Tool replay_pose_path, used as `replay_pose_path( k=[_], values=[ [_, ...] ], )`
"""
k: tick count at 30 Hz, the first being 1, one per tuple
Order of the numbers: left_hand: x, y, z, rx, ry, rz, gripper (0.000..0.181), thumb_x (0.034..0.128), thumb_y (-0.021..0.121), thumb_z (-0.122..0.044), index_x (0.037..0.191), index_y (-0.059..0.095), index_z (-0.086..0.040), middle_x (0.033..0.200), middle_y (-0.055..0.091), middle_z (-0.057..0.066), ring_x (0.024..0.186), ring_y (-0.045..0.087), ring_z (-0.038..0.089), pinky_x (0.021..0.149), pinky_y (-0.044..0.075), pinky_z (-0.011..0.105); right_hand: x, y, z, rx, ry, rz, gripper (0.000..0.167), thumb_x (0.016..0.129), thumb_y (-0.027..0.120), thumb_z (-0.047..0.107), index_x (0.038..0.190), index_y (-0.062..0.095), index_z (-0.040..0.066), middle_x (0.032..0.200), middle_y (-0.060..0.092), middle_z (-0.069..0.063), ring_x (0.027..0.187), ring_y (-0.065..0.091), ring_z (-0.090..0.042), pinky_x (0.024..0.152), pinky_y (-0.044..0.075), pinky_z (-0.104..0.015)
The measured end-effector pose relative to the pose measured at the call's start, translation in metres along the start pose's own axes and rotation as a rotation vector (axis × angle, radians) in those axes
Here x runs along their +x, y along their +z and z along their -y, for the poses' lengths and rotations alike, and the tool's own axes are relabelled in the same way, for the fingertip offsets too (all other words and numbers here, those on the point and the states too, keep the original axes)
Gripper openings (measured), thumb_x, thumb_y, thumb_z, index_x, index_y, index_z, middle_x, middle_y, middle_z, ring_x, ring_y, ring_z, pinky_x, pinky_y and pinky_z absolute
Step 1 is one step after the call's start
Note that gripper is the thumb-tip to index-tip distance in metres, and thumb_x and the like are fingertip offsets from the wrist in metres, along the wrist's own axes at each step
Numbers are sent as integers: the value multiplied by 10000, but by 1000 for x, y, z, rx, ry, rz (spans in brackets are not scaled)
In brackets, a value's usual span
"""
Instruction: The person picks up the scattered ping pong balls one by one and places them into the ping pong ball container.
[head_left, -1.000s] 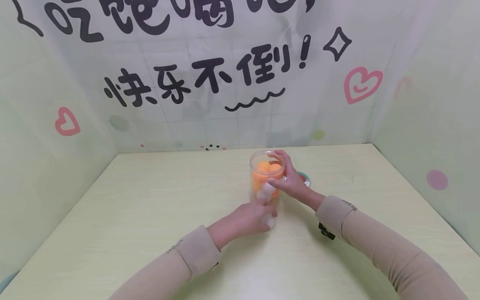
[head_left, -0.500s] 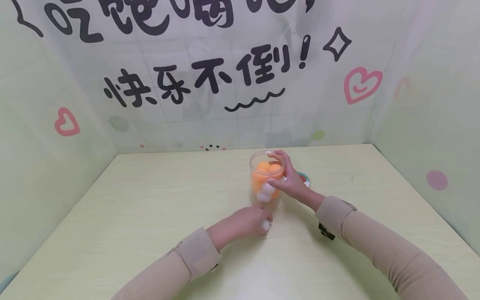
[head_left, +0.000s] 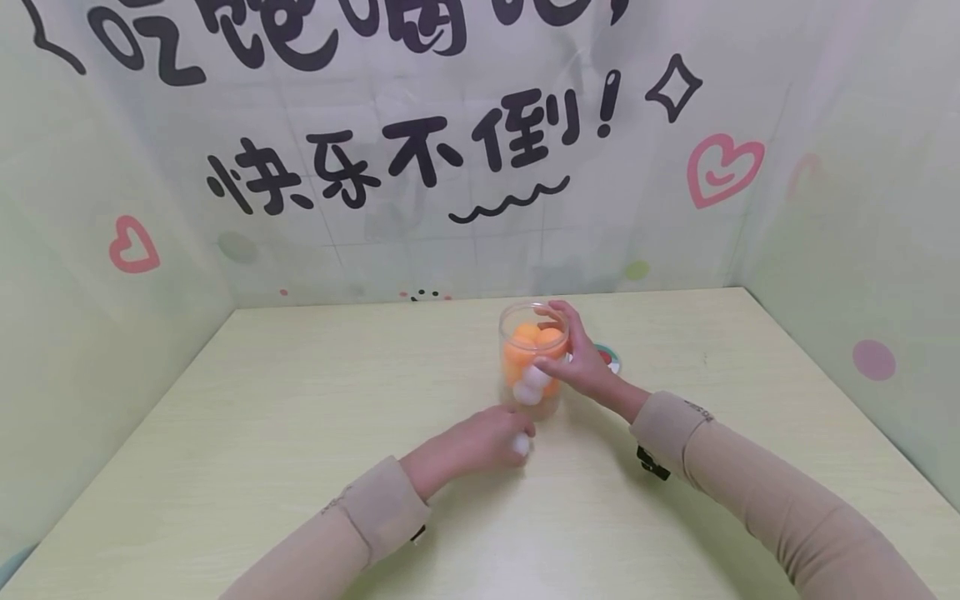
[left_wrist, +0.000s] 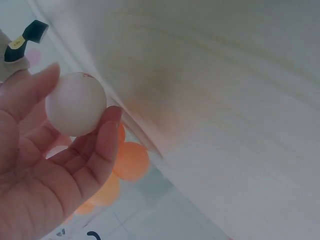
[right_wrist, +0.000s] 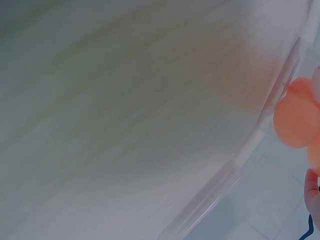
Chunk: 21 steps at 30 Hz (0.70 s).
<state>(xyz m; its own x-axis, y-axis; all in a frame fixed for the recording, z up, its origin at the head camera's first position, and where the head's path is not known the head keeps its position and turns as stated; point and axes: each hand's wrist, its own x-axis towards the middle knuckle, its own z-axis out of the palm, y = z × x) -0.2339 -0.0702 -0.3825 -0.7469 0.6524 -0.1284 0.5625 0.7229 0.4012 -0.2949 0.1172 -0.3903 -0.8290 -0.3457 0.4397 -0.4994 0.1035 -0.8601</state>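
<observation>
My left hand (head_left: 480,440) pinches a white ping-pong ball (head_left: 521,444) just in front of and left of a clear jar (head_left: 547,407). In the left wrist view, thumb and fingers hold that ball (left_wrist: 76,104), with small red print near its top. Upright on the table, the jar contains several orange ping-pong balls (head_left: 527,335) and a few white ones (head_left: 528,392). My right hand (head_left: 583,360) grips the jar's right side, thumb in front and fingers around the back. Only a fingertip (right_wrist: 312,192) of it shows in the right wrist view, beside orange balls (right_wrist: 296,122).
Behind the right hand lies a round disc (head_left: 609,358) with a green, white and red print, partly hidden. A clear plastic edge (right_wrist: 202,202) rests on the table in the right wrist view. Printed curtain walls (head_left: 480,258) border the pale wooden table (head_left: 322,392).
My left hand has drifted a little to the left, away from the jar, with the white ball in its fingers. The right hand and jar have stayed put.
</observation>
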Motion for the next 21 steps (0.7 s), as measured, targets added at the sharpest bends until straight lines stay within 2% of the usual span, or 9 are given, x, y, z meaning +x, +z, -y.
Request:
replay_pose_path(
  k=[9, 16, 21],
  values=[
    [-3, -8, 9, -6, -41, -41, 281, 768, 689, -111, 1042, 647, -63, 942, 608, 55, 810, 529, 158, 761, 465, 311, 0, 0, 1, 7, 14, -2, 727, 788, 598, -50, 1363, 157, 3, 1429, 298, -171, 1274, 338, -355, 990, 343, -539],
    [-5, -19, 11, 2, -57, -82, 327, 773, 690, -101, 1091, 630, -50, 938, 603, 72, 785, 513, 163, 737, 458, 315, 0, 0, 2, 9, 30, 3, 722, 796, 610, -27, 1365, 174, 54, 1436, 292, -143, 1281, 331, -340, 999, 345, -528],
    [-6, -27, 12, -36, -86, -119, 332, 795, 684, -101, 1115, 616, -50, 984, 601, 77, 827, 517, 171, 788, 469, 335, -1, 0, 2, 12, 36, 4, 728, 799, 604, -20, 1371, 159, 43, 1438, 287, -143, 1285, 326, -338, 998, 345, -526]
  ],
)
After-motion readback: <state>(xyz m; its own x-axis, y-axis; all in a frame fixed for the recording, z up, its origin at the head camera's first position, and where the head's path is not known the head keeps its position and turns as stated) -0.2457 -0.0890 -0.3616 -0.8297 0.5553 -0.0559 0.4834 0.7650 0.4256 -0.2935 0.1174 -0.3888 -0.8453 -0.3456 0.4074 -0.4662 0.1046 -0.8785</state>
